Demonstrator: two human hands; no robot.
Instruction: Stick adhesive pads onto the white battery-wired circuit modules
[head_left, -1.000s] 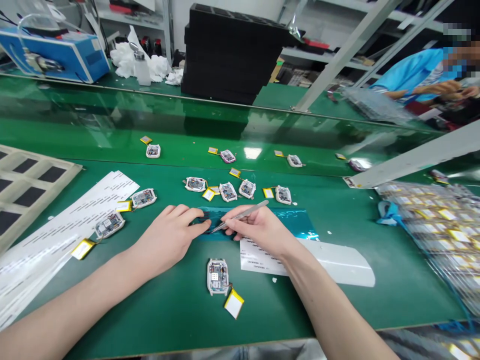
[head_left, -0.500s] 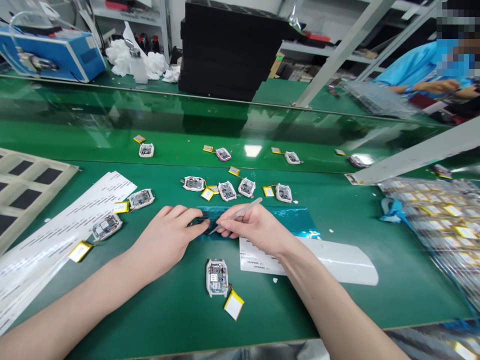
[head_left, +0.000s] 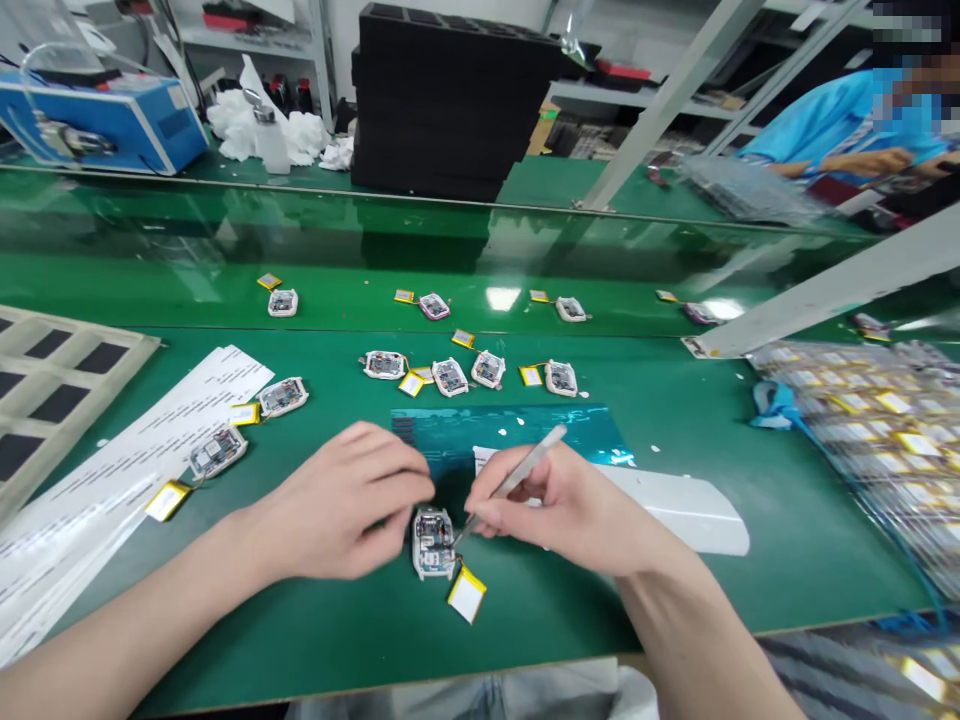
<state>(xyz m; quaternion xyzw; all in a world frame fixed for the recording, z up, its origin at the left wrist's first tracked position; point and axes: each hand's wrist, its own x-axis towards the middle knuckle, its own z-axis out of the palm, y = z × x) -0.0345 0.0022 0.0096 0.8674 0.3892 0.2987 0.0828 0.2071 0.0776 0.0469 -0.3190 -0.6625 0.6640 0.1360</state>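
A white-framed watch-sized circuit module (head_left: 433,543) lies near the front of the green bench, wired to a yellow-edged pouch battery (head_left: 466,596). My right hand (head_left: 551,505) pinches slim steel tweezers (head_left: 517,480), whose tip touches the module's right side. My left hand (head_left: 349,500) hovers just left of the module with curled fingers, and whatever they hold is hidden. Behind the hands lies a teal film sheet (head_left: 510,428) with small dark strips at its left end. A white label backing sheet (head_left: 675,505) runs out from under my right hand.
Several more modules with batteries lie beyond the film. A printed paper (head_left: 172,440) and a foam tray (head_left: 127,350) sit to the left, and a plastic-wrapped battery batch (head_left: 862,430) to the right. A co-worker's blue sleeve (head_left: 832,130) shows across the raised back bench.
Both hands have left the teal film and moved toward me, onto the module. The tweezers' tip now reaches the module, and the film's dark strips have come into view.
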